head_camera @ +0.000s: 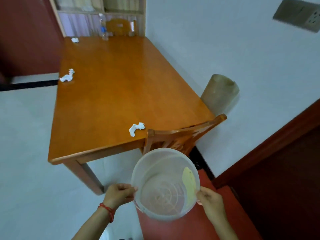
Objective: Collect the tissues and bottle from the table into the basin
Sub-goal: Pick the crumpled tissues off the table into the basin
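Note:
I hold a round translucent white basin (pixel 152 163) in front of me, below the near end of the orange wooden table (pixel 112 94). My left hand (pixel 118 193) grips its left rim and my right hand (pixel 210 200) grips its right rim. Nothing lies inside the basin. Three crumpled white tissues lie on the table: one near the front edge (pixel 136 128), one at the left edge (pixel 67 76), one at the far left corner (pixel 75 40). A clear plastic bottle (pixel 103 28) with a blue label stands upright at the far end.
A wooden chair (pixel 183 137) is pushed in at the table's near right corner, just above the basin. Another chair (pixel 121 26) stands at the far end. A tan cylindrical bin (pixel 219 94) sits by the white wall. A dark red door frame (pixel 270 144) runs along the right.

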Motion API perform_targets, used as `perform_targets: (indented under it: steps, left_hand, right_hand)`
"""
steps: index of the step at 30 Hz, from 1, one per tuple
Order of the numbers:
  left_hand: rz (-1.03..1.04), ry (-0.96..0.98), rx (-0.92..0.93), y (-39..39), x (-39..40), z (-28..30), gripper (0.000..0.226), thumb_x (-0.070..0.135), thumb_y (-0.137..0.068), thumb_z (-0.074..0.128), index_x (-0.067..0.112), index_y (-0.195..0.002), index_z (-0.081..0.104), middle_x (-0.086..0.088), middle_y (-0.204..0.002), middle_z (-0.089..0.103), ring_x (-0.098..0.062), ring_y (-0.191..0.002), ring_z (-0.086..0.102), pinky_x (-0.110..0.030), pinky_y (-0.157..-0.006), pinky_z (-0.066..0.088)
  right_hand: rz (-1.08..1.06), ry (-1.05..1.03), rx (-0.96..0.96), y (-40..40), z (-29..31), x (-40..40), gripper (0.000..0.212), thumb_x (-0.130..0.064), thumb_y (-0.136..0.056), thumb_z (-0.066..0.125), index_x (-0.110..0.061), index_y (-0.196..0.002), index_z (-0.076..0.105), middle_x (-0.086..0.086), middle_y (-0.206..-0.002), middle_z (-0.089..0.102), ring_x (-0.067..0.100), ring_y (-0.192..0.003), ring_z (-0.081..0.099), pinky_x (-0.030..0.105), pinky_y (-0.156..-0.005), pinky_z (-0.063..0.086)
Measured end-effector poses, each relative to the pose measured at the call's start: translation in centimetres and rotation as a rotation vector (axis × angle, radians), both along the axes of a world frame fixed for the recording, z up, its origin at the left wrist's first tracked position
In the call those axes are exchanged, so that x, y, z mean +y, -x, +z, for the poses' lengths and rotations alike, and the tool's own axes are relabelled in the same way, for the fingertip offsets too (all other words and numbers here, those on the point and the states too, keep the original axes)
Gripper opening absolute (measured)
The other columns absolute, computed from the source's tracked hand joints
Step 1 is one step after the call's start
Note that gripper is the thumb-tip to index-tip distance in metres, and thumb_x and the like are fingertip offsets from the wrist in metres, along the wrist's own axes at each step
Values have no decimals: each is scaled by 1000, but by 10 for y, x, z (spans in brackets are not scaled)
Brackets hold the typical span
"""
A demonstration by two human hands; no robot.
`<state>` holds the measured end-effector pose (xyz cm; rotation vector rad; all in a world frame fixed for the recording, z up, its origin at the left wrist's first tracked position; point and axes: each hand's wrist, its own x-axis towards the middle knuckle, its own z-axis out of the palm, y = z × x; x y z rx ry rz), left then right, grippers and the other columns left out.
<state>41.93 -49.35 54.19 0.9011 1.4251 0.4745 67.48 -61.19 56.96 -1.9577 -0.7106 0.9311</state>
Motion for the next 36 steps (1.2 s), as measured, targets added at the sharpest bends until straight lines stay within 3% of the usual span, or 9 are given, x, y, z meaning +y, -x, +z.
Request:
perform_targets:
  steps: [2,5,7,12,16,19,25,32,36]
  left_hand:
    - [91,-8,-9,8,-10,1,13,4,-73,71,-3,-66,63,-12,-63,60,-25,-62,57,-17,-48,54]
    - [216,-7,-14,24,-16,3,15,5,-75,70,-4,-67,61,-16,-76,61,-31,-77,59,-19,-51,56]
    - [278,0,-15,35,-16,4,12,6,-75,70,-2,-70,62,-19,-83,61,-32,-78,59,-17,-49,55]
    - [379,-17,8,64,2,3,11,7,-76,69,-2,-82,67,-23,-93,65,-34,-82,62,-14,-46,53]
    - [406,-23,25,88,29,-3,31,10,-78,68,-9,-102,64,-21,-101,66,-36,-90,64,-28,-66,56]
    - [389,-9,35,106,53,-8,33,14,-78,67,-7,-104,65,-19,-102,66,-33,-87,64,-35,-76,53]
    - [309,21,86,129,90,-21,35,23,-79,66,-2,-104,65,-14,-103,65,-35,-94,64,-46,-87,52]
    - [357,64,86,135,96,-24,22,16,-78,68,-3,-89,70,-22,-95,70,-32,-81,68,-32,-64,59]
    - [455,83,65,132,84,-25,15,6,-77,68,-8,-84,68,-22,-87,69,-30,-75,68,-22,-49,57]
  right_hand:
    - [77,-6,16,2,-3,10,9,-14,-75,65,-12,-77,74,13,-64,67,22,-63,59,40,-67,50]
    - [171,4,13,6,-13,28,46,-27,-66,63,16,-82,58,27,-61,53,28,-57,52,54,-65,50]
    - [215,9,12,15,-16,44,44,-22,-70,63,18,-84,54,39,-71,52,29,-58,51,59,-70,49]
    - [289,52,15,36,-20,87,16,5,-80,60,19,-86,60,38,-70,57,18,-55,49,15,-49,43]
    - [396,86,-7,53,-26,123,15,-3,-84,59,8,-79,67,17,-65,63,19,-60,56,19,-56,45]
    - [450,107,-25,64,-30,148,17,-5,-84,58,9,-83,68,14,-68,65,15,-60,58,25,-60,48]
    - [565,119,-4,76,-33,188,20,-2,-83,57,-12,-78,73,-7,-54,65,-2,-51,59,10,-53,48]
    - [640,96,-14,81,-40,218,21,-6,-87,56,-19,-101,66,-12,-75,68,-9,-65,63,8,-60,49]
    - [734,116,-78,79,-47,232,22,-11,-88,56,-15,-108,64,-14,-79,63,1,-74,61,11,-62,48]
